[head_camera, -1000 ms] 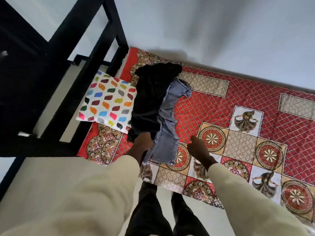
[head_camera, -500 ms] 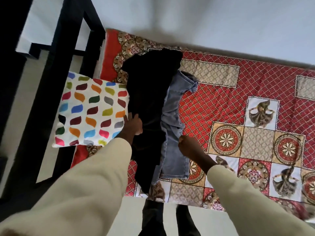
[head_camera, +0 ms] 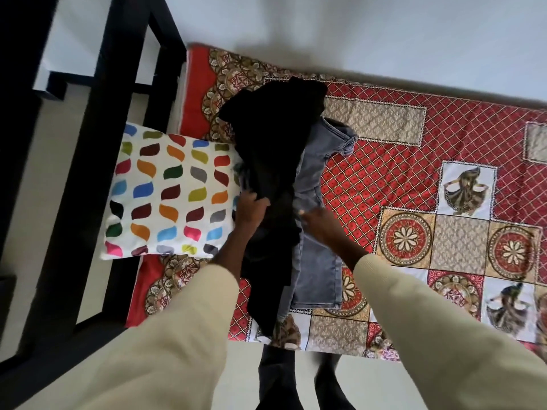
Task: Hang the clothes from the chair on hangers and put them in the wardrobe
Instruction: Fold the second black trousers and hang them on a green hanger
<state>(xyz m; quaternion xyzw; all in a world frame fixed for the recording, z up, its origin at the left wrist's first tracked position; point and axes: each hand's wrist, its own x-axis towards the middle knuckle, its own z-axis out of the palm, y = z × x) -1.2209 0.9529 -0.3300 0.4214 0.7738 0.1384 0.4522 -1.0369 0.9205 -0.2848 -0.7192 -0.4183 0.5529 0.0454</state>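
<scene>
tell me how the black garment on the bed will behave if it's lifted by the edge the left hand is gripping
The black garment looks floppy: it lies crumpled, so it would likely hang limp from the left hand. It overlaps the grey jeans, so it may drag them.

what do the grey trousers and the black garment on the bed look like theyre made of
Grey trousers: probably denim, with a faded, washed grey surface and stitched seams and hems. Black garment: soft, matte fabric that drapes and bunches where the left hand grips it; the weave is too dark to tell.
</scene>
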